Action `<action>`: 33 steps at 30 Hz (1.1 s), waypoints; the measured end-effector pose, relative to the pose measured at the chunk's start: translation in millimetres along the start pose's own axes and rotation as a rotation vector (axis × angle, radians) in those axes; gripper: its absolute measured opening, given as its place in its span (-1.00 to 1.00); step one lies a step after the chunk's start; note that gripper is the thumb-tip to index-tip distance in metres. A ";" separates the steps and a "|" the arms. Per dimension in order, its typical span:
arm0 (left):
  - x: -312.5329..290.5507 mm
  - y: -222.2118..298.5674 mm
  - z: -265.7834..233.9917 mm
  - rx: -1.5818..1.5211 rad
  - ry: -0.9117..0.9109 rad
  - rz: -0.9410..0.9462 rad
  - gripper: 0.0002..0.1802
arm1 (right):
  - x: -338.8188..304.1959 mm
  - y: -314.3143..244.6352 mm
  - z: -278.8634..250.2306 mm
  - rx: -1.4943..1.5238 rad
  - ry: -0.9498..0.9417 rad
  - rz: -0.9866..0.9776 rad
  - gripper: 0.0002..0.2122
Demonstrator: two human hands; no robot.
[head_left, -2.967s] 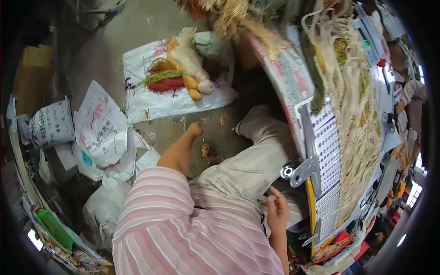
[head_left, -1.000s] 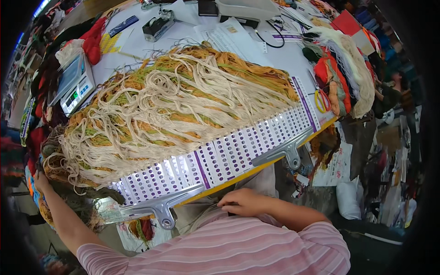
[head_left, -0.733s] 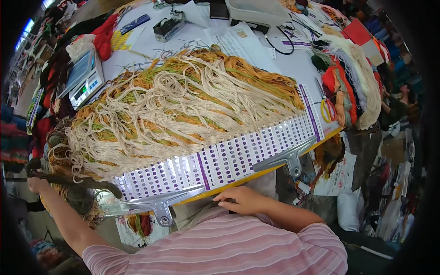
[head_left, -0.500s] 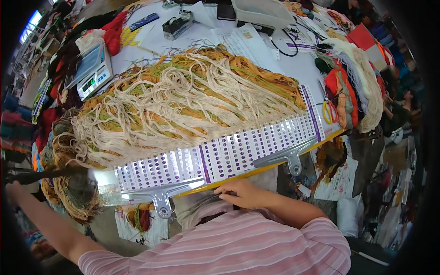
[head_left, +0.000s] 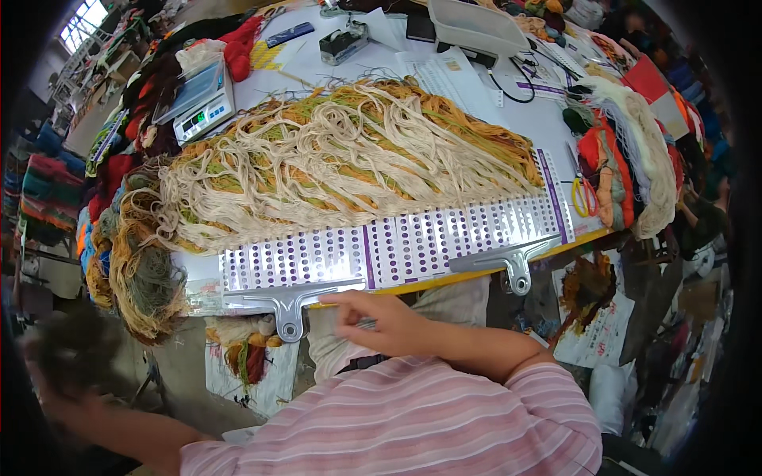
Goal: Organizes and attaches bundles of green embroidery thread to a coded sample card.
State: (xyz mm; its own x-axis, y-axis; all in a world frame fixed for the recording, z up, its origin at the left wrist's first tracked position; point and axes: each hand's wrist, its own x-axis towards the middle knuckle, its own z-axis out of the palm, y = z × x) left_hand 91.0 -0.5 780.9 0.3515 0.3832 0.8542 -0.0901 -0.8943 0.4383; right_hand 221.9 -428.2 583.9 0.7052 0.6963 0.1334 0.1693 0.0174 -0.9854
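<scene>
At the far left, away from the table, my left hand (head_left: 67,404) is smeared by motion; a dark brown bundle of yarn (head_left: 75,349) is in its grip. My right hand (head_left: 385,324) is at the table's front edge, next to the left metal clip (head_left: 290,305). Its index finger is stretched out, its thumb apart, and nothing shows in it. Rows of cream yarn strands (head_left: 317,178) lie over orange and green ones on the table. They run along a white card strip (head_left: 413,250) with rows of purple-rimmed holes, which a second metal clip (head_left: 512,262) also holds.
A digital scale (head_left: 205,111) stands at the back left beside red yarn. Tan and grey-green skeins (head_left: 151,278) hang over the left edge. Yellow-handled scissors (head_left: 583,197) lie at the right by more skeins (head_left: 611,174). A tape dispenser (head_left: 344,42) and plastic bin (head_left: 480,28) stand behind.
My left hand has brought the dark yarn down, off the table's left corner. My right hand has shifted left toward the left clip. The view has tilted slightly.
</scene>
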 end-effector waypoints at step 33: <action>-218.7 142.3 201.5 -0.607 -0.892 -0.163 -0.69 | 2.3 -20.6 0.4 -0.374 0.530 -0.176 -0.72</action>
State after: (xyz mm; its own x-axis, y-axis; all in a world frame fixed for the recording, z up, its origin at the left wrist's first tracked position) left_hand 189.0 -258.1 600.1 0.9280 -0.0378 0.3707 -0.3404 -0.4910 0.8019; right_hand 219.7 -426.6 604.5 0.8718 0.2576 0.4166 0.4725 -0.2182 -0.8539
